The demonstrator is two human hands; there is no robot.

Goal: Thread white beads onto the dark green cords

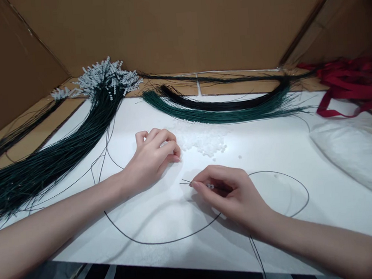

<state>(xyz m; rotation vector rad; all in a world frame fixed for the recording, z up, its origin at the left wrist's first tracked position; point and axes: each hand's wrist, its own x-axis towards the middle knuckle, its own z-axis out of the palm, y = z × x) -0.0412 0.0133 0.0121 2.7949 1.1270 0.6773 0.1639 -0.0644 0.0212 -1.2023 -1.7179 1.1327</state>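
My right hand [228,190] pinches dark thin wires [165,242] close to their tips, which poke out past the thumb and forefinger. A few white beads show inside that hand, apparently threaded on the wires. One wire loops out to the right and another curves across the white board to the left. At the left edge of a loose heap of small white beads [205,142] is my left hand [159,152]. Its fingers are curled with thumb and forefinger together; whether a bead is between them is hidden.
A thick bundle of green wires with beaded ends [107,79] lies on the left. Behind the beads are green wires [203,117] and black wires [222,105]. Red ribbon [355,83] and a clear plastic bag [354,152] lie on the right. Cardboard walls [164,29] surround the white board [182,260].
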